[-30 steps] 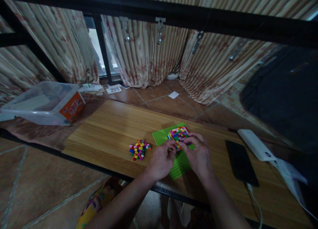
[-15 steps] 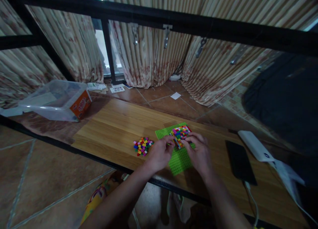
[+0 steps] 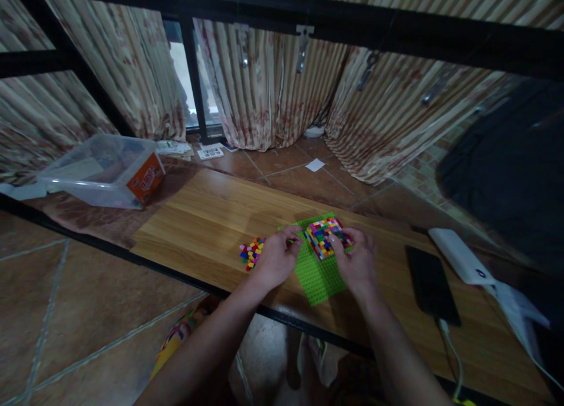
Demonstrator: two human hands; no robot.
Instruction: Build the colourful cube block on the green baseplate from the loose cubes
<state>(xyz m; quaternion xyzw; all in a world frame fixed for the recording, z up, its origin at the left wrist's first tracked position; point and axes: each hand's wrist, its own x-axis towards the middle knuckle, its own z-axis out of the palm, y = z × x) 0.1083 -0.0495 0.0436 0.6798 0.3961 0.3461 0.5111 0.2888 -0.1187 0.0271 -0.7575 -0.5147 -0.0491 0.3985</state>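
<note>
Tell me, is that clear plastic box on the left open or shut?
Open. The clear plastic box has no lid on top; its rim is bare and you see straight down to its floor.

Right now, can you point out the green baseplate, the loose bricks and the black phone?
green baseplate (image 3: 318, 277), head view, bare near part.
loose bricks (image 3: 251, 254), head view, middle of pile.
black phone (image 3: 432, 284), head view, screen centre.

A room in a home: striped, flower-printed curtains (image 3: 273, 89) hang to a brown tiled floor (image 3: 88, 300) before a window. A low wooden table (image 3: 211, 224) holds a phone (image 3: 432, 285), beside a clear plastic storage box (image 3: 106, 171).
</note>
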